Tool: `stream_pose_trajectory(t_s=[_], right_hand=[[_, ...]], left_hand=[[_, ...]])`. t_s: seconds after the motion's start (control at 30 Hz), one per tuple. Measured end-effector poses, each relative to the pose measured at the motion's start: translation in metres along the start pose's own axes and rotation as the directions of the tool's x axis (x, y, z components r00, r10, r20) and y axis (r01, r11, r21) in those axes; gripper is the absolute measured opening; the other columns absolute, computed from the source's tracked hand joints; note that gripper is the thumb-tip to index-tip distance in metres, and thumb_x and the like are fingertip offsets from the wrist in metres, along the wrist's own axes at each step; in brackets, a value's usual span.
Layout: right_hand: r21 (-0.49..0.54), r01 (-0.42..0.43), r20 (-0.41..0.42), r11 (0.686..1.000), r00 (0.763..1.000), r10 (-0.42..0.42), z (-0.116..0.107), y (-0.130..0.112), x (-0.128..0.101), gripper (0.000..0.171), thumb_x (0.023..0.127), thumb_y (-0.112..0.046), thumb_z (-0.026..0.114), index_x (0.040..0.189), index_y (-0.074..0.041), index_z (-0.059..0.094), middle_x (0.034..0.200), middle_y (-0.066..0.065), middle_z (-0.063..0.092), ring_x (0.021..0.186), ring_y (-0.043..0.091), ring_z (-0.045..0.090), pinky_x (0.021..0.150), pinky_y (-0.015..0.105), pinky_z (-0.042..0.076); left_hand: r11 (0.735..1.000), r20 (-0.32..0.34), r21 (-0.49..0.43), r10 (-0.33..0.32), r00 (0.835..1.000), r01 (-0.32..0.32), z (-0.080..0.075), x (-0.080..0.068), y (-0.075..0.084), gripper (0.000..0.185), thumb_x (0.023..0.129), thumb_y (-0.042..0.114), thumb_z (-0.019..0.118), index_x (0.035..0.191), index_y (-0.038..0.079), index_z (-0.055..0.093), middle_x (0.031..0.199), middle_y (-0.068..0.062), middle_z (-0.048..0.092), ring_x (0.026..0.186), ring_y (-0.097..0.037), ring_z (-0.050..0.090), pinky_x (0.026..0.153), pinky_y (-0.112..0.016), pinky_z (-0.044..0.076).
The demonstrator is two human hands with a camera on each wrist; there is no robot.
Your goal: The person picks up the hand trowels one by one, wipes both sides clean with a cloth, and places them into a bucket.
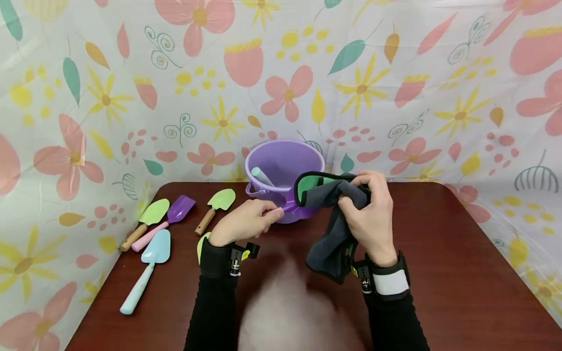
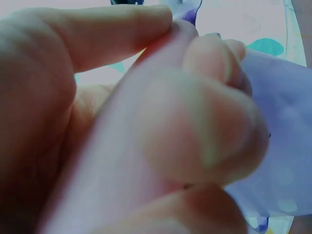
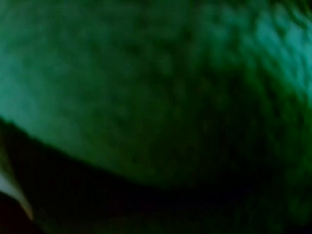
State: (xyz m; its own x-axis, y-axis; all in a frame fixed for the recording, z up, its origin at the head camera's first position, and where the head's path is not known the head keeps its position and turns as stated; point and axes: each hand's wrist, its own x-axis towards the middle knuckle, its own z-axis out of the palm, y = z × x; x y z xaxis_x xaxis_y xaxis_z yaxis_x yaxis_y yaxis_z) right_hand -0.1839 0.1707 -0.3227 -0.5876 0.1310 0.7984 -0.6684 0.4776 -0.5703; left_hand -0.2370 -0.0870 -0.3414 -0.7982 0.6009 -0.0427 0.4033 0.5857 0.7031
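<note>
- Five garden tools show besides the one in hand: four lie on the left of the surface (image 1: 439, 253), one stands in the bucket, so by my reading the wiping is partway, most tools not yet in the bucket.
- Dark red surface, flowered cloth draped behind and around it.
- Purple bucket (image 1: 283, 165) stands upright at the back middle, a pale blue handle (image 1: 262, 175) leaning inside it.
- Grey cloth (image 1: 333, 229) with green inner face and black edge, wrapped over the head of the tool, in front of the bucket, held above the surface; right wrist view is only blurred green fabric.
- Right hand (image 1: 373, 214) has fingers curled round the cloth, bunching it on the tool head.
- Left hand (image 1: 246, 222) pinches the purple tool handle (image 1: 287, 208) between thumb and fingers; left wrist view confirms fingers closed on a pale stem.
- Blue trowel (image 1: 147, 268) lies nearest the front left edge.
- Purple scoop with pink handle (image 1: 169, 219) lies behind it.
- Green spade with wooden handle (image 1: 147, 222), just left of the scoop.
- Second green spade (image 1: 217, 207) lies near the bucket, apart from the hands.
- Judgement: one tool under the cloth, four left.
</note>
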Motion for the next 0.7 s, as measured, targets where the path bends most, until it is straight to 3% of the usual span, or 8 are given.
stream_pose_trajectory(t_s=[0.13, 0.2, 0.3, 0.47, 0.6, 0.7], right_hand=[[-0.03, 0.038, 0.062, 0.999, 0.997, -0.036, 0.004, 0.003, -0.003, 0.046, 0.073, 0.007, 0.06, 0.119, 0.005, 0.06, 0.114, 0.023, 0.055, 0.1, 0.034, 0.051, 0.086, 0.033, 0.036], [-0.061, 0.045, 0.112, 0.997, 0.993, -0.038, 0.006, 0.012, -0.006, 0.05, 0.074, 0.004, 0.06, 0.124, -0.001, 0.062, 0.119, 0.02, 0.054, 0.102, 0.031, 0.051, 0.085, 0.035, 0.036], [-0.087, 0.07, 0.174, 0.994, 0.983, -0.054, 0.011, 0.022, -0.01, 0.044, 0.077, 0.001, 0.06, 0.12, -0.006, 0.067, 0.124, 0.015, 0.053, 0.105, 0.027, 0.053, 0.084, 0.035, 0.038], [-0.12, 0.109, 0.229, 0.987, 0.97, -0.079, 0.024, 0.022, -0.014, 0.036, 0.079, 0.003, 0.06, 0.112, -0.008, 0.071, 0.127, 0.013, 0.054, 0.111, 0.029, 0.053, 0.084, 0.04, 0.041], [-0.154, 0.132, 0.264, 0.979, 0.96, -0.088, 0.034, 0.022, -0.017, 0.034, 0.08, 0.003, 0.063, 0.111, -0.008, 0.072, 0.129, 0.014, 0.053, 0.11, 0.034, 0.049, 0.083, 0.046, 0.042], [-0.188, 0.155, 0.318, 0.97, 0.944, -0.089, 0.039, 0.022, -0.018, 0.032, 0.082, -0.003, 0.073, 0.114, -0.007, 0.071, 0.131, 0.016, 0.05, 0.106, 0.036, 0.046, 0.083, 0.047, 0.042]], left_hand=[[1.0, -0.012, 0.002, 0.011, 1.0, -0.011, 0.006, 0.0, -0.002, 0.033, 0.103, 0.036, 0.049, 0.081, 0.014, 0.058, 0.06, 0.001, 0.05, 0.049, -0.016, 0.052, 0.057, -0.032, 0.042], [1.0, -0.025, 0.004, 0.024, 0.999, -0.024, 0.007, 0.0, -0.003, 0.032, 0.104, 0.035, 0.048, 0.081, 0.014, 0.057, 0.059, 0.001, 0.05, 0.049, -0.016, 0.053, 0.057, -0.032, 0.042], [0.997, -0.081, 0.049, 0.064, 0.995, -0.06, 0.008, 0.001, 0.0, 0.033, 0.104, 0.035, 0.048, 0.079, 0.014, 0.054, 0.06, 0.002, 0.046, 0.051, -0.013, 0.049, 0.058, -0.031, 0.04], [0.985, -0.179, 0.162, 0.092, 0.98, -0.063, 0.01, -0.002, 0.009, 0.034, 0.104, 0.032, 0.048, 0.074, 0.015, 0.05, 0.061, 0.005, 0.036, 0.054, -0.01, 0.038, 0.059, -0.028, 0.033], [0.98, -0.231, 0.19, 0.107, 0.967, -0.063, 0.01, -0.003, 0.012, 0.036, 0.104, 0.03, 0.047, 0.072, 0.014, 0.048, 0.059, 0.004, 0.036, 0.051, -0.012, 0.037, 0.056, -0.028, 0.032], [0.978, -0.266, 0.199, 0.119, 0.957, -0.067, 0.012, -0.003, 0.012, 0.036, 0.104, 0.031, 0.046, 0.073, 0.014, 0.048, 0.06, 0.003, 0.037, 0.052, -0.012, 0.04, 0.055, -0.027, 0.032]])
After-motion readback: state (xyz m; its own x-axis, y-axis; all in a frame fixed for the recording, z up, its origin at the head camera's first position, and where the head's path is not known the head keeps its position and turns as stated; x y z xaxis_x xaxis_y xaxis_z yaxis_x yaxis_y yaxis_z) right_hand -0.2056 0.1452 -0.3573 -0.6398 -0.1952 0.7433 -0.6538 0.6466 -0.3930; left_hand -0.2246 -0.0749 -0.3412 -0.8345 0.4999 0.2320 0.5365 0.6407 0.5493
